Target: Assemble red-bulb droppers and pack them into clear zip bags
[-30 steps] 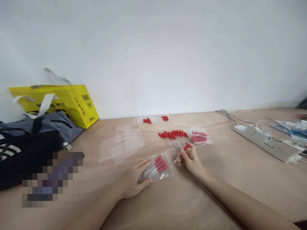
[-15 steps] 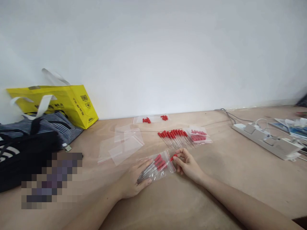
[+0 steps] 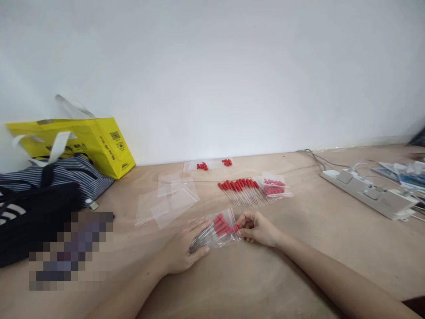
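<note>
A clear zip bag (image 3: 215,239) lies on the table with several red-handled metal tools (image 3: 220,224) in it, handles toward the right. My left hand (image 3: 187,248) rests over the bag's left part, thumb and fingers spread around the metal shafts. At the bag's right, open end, my right hand (image 3: 255,228) pinches a red handle (image 3: 235,228) between thumb and fingertips. Behind, a fanned row of more red-handled tools (image 3: 239,185) lies beside a bag of red pieces (image 3: 275,189).
Flat clear bags (image 3: 174,206) lie left of centre. Small red pieces (image 3: 202,166) sit on plastic near the wall. A yellow bag (image 3: 116,150) and striped bag (image 3: 96,181) stand at left, a white power strip (image 3: 375,195) at right.
My right hand has moved slightly down and left, and the red handle it pinches now sits at the bag's opening, closer to the other handles. My left hand stays on the bag.
</note>
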{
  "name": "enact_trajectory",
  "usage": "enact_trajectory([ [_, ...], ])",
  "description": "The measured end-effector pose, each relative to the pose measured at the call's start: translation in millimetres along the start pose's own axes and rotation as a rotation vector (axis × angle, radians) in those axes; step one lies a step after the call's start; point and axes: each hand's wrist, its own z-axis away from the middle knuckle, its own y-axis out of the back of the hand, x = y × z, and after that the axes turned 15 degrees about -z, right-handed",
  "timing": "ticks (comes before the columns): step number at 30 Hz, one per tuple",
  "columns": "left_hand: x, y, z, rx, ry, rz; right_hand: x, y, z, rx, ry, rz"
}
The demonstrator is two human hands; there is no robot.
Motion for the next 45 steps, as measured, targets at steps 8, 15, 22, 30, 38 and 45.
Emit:
enact_trajectory([
  [8,-0.4,-0.4,0.8,-0.015,0.021,-0.005,-0.2,5.4,-3.6,-0.11,0.111,0.201],
  [15,0.2,-0.2,-0.7,-0.04,0.031,-0.017,0.3,2.6,-1.3,-0.117,0.298,0.283],
  [22,1.2,-0.8,-0.2,-0.034,0.024,-0.018,0.4,-0.4,1.5,-0.177,0.224,0.234],
  [30,1.8,1.3,0.3,-0.024,0.008,-0.011,-2.3,-8.1,-2.8,-0.221,0.407,0.362],
  [38,0.9,1.4,-1.0,0.018,-0.033,-0.047,0.5,-17.5,-4.3,-0.198,0.458,0.323],
  [45,-1.8,-1.3,0.3,0.051,-0.063,-0.1,1.2,-12.3,-5.2,-0.191,0.469,0.34],
])
